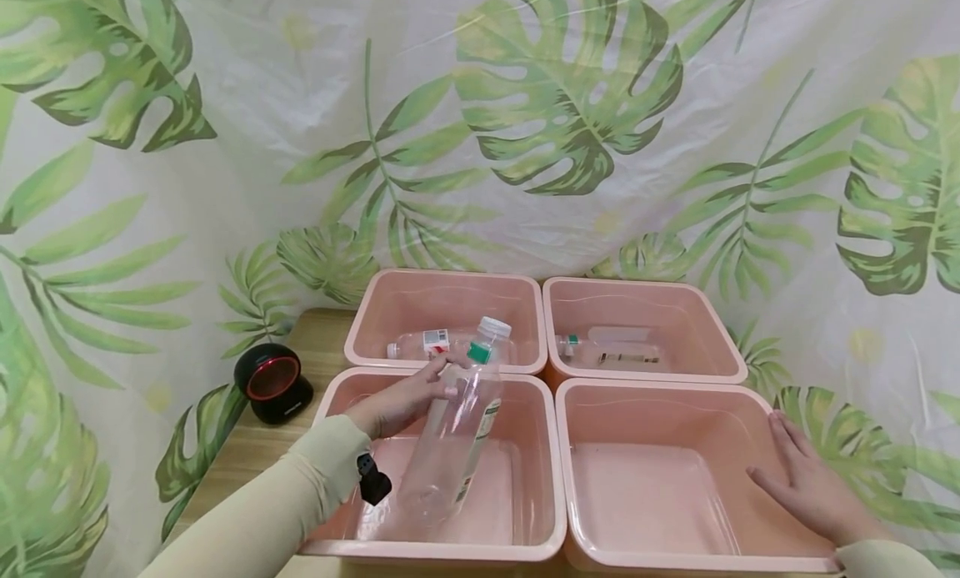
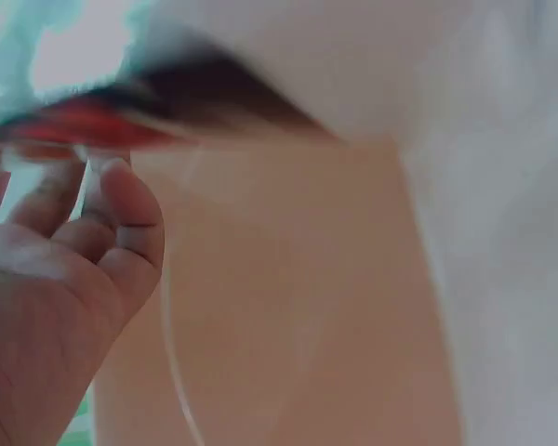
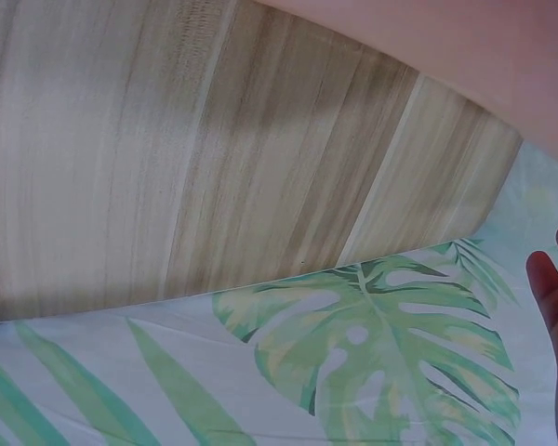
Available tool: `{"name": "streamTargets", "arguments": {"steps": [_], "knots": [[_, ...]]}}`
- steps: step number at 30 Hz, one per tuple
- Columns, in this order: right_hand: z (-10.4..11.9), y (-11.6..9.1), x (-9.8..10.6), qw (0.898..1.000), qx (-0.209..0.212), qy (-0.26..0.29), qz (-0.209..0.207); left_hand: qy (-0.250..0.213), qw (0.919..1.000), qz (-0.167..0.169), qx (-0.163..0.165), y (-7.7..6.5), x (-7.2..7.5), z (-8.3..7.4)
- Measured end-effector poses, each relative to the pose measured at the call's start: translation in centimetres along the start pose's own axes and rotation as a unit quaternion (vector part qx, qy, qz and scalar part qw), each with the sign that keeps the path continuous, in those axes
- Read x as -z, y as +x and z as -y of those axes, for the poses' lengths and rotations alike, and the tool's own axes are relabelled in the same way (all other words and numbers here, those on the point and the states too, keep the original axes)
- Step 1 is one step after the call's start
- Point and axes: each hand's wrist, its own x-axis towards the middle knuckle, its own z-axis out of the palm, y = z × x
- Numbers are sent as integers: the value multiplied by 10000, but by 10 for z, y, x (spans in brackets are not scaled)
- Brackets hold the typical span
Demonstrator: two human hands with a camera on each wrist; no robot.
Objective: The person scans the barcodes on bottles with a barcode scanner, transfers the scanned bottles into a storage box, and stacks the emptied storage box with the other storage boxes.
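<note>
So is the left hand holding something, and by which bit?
Yes, the left hand holds a clear plastic bottle by its upper part, just below the neck with the white cap.

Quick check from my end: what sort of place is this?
Probably an improvised indoor tabletop workspace, though little of the room shows: four pink tubs sit on a wood-grain table, with a leaf-print sheet hung behind them.
</note>
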Motion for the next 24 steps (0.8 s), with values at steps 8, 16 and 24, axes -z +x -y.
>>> {"name": "streamTargets", "arguments": {"steps": [8,16,24], "knots": [[-2,1,-2,10000,-10,32,19,-590,9959,-191,-659,-14,16,-16],[-1,4,-2,10000,3,47,18,-1452,9768,-844,-1326,-44,39,-27],[2,2,0,9998,-80,78,175,-2325,9260,-1275,-2686,-87,69,-29]]}}
